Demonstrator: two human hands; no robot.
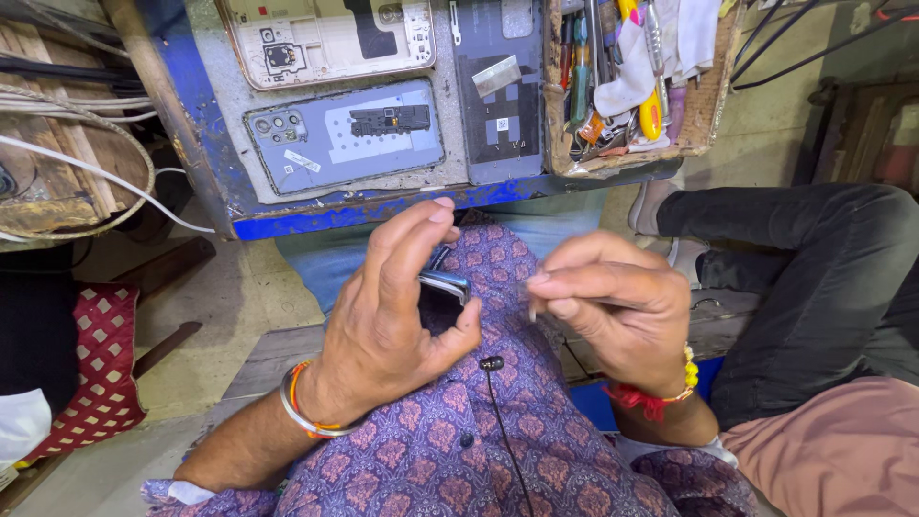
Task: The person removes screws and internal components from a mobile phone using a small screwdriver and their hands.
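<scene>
We count two hands, left hand and right hand; three opened phone backs on the blue bench, upper frame; one tool tray, upper right.

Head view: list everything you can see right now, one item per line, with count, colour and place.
Phone back covers: three, grey and pale, on the blue bench.
Blue bench: one, chipped paint, top centre.
Tool tray: one, brown, holding screwdrivers and cloth, top right.
Cables: several, white, far left.
Red patterned cloth: one, lower left.
Another person's leg: dark trousers, right.
Small dark device: one, silver edge, in left hand.
Thin tool: one, pinched in right hand.
Left hand: bangles at wrist.
Right hand: red thread at wrist.
</scene>
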